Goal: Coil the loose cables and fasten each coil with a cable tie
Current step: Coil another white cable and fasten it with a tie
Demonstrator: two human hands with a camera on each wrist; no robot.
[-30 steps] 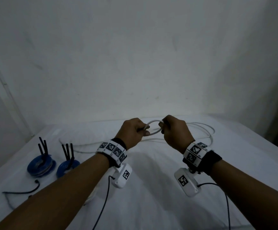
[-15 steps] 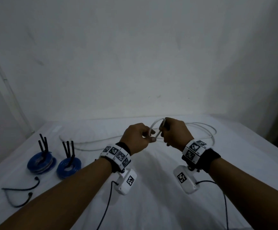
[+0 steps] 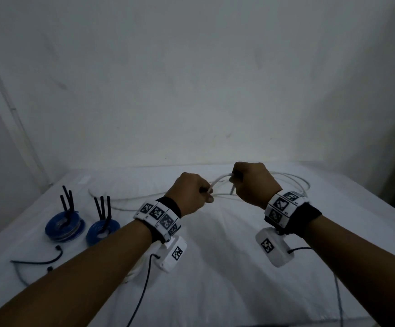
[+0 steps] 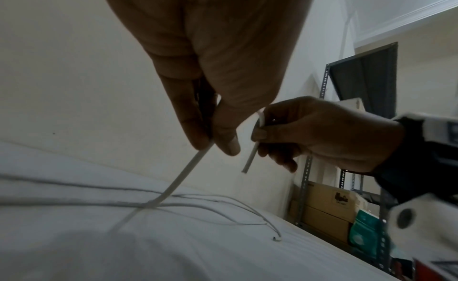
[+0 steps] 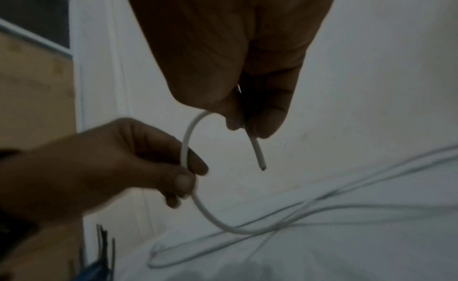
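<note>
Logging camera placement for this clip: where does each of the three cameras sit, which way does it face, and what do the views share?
Head: worn on the head, looking forward and down across the white surface to the wall; shows both forearms, left hand, right hand.
Left wrist: under the left wrist, looking along the left hand toward a metal shelf; the right hand shows too.
Right wrist: looks along the right hand leftward; the left hand shows too.
Shared: all show both hands pinching the white cable.

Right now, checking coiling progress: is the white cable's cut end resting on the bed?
No: the white cable end hangs in the air below the right hand pinching it.
</note>
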